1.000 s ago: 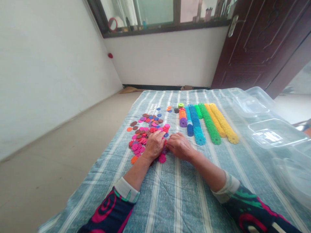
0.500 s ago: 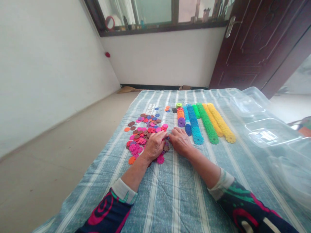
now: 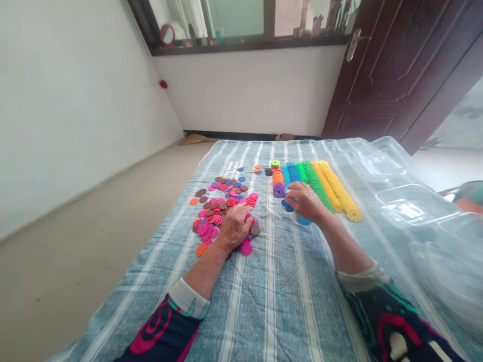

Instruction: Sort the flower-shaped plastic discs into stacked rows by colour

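Observation:
My left hand (image 3: pixel 236 227) rests on a loose pile of flower-edged plastic discs (image 3: pixel 206 230), mostly pink, red, brown and purple. Its thumb stands apart from the fingers, with pink discs showing beside them. My right hand (image 3: pixel 306 203) is over the near end of the blue rows, fingers pinched at a dark blue disc (image 3: pixel 287 205). It hides part of the blue row (image 3: pixel 292 171). Left of that lies a short orange and purple row (image 3: pixel 278 181). Rightward run a green row (image 3: pixel 319 183) and two yellow rows (image 3: pixel 339 193).
A striped cloth (image 3: pixel 264 301) covers the table. Clear plastic containers (image 3: pixel 418 203) stand along the right side. A few blue, orange and black discs (image 3: pixel 268 172) lie beyond the pile, near a printed label (image 3: pixel 231 170). Behind are a wall, a window ledge and a dark red door (image 3: pixel 396 65).
My right hand has left my left hand's side and moved right to the blue rows. My left hand stays at the pile, its thumb now apart from the fingers.

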`<state>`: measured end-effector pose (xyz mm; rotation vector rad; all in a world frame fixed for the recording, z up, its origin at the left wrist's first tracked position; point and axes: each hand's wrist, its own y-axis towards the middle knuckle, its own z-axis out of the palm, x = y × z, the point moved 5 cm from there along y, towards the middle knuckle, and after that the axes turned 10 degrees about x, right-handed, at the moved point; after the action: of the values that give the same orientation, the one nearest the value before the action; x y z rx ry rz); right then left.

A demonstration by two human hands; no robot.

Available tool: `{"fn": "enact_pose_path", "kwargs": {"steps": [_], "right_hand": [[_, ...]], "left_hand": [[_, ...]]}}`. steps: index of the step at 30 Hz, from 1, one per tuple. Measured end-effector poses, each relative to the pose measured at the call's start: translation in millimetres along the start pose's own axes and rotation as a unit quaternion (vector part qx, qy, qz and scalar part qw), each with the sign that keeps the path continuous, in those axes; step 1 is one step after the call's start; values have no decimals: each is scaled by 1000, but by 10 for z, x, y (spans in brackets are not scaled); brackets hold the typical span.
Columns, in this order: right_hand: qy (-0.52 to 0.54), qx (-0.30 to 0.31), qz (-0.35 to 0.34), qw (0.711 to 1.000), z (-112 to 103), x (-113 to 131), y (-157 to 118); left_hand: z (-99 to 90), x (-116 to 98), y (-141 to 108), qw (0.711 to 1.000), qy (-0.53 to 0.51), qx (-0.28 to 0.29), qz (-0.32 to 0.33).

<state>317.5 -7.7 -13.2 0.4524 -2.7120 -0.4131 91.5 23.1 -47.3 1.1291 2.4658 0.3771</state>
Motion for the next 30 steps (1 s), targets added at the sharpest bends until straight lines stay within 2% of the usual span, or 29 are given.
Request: {"fn": "enact_pose_path", "kwargs": {"steps": [3, 8, 15, 19, 25, 30], "right_hand": [[3, 41, 16, 999, -30, -115, -29], [2, 91, 41, 995, 56, -156, -40], [-17, 74, 43, 996, 77, -185, -54], [-18, 64, 20, 998, 115, -145, -42], [-51, 106, -2, 993, 238, -51, -23], [-80, 122, 11, 989, 250, -51, -39]], "left_hand": [[-6, 4, 1, 1000, 0, -9, 11], [-22, -6, 5, 1000, -6, -6, 14], [-93, -58, 26, 1000, 1, -6, 5], [-135, -72, 36, 1000, -6, -11, -4], [-135, -68, 41, 1000, 2, -12, -5], [-193, 27, 34, 998, 24, -34, -42]]}}
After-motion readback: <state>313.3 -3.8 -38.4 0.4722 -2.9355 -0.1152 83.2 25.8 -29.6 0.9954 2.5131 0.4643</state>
